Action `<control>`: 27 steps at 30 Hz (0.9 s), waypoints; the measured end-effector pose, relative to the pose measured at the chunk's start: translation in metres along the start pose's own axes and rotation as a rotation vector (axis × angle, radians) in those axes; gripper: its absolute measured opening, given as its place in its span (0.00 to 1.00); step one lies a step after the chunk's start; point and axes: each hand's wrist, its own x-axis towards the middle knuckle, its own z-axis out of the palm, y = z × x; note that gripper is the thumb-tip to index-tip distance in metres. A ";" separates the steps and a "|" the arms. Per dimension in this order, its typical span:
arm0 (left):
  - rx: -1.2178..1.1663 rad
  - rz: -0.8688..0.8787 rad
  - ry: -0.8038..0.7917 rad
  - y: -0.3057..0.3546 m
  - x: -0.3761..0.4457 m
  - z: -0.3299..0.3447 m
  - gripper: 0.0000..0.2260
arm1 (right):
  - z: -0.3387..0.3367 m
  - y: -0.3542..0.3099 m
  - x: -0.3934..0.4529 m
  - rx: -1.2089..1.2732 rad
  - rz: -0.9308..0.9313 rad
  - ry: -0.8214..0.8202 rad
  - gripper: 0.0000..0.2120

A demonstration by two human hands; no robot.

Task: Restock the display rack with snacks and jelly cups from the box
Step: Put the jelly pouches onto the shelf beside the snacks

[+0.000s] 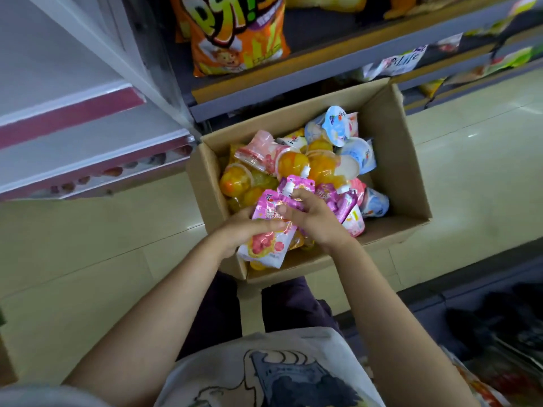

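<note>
An open cardboard box (393,160) sits on the floor in front of me, filled with orange jelly cups (293,164), blue-lidded cups (338,124) and pink spouted jelly pouches (338,201). My left hand (244,230) grips a pink-and-white pouch (266,245) at the box's near left corner. My right hand (314,215) pinches the top of a pink pouch (291,189) near its white spout. The two hands nearly touch over the pouches.
The display rack (293,92) rises behind the box, with a large orange snack bag (238,39) on its shelf and price tags along the edges. A white-and-maroon cabinet (88,113) stands at the left. Pale floor tiles surround the box; dark goods lie at the lower right.
</note>
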 end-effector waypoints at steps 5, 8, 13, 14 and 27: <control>-0.135 0.051 0.295 -0.003 0.022 0.001 0.12 | -0.031 0.003 0.036 -0.180 -0.055 0.308 0.20; -0.200 0.070 0.370 -0.007 0.027 -0.011 0.11 | -0.040 0.005 0.063 -0.360 -0.034 0.255 0.27; -0.259 0.067 0.415 -0.009 0.027 -0.028 0.18 | -0.033 0.007 0.084 -0.528 0.018 0.231 0.24; -0.272 0.075 0.427 -0.010 0.027 -0.029 0.17 | -0.036 0.007 0.083 -0.531 0.049 0.210 0.22; -0.225 0.163 0.569 -0.008 -0.010 -0.031 0.13 | -0.025 -0.026 0.038 -0.385 -0.057 0.073 0.18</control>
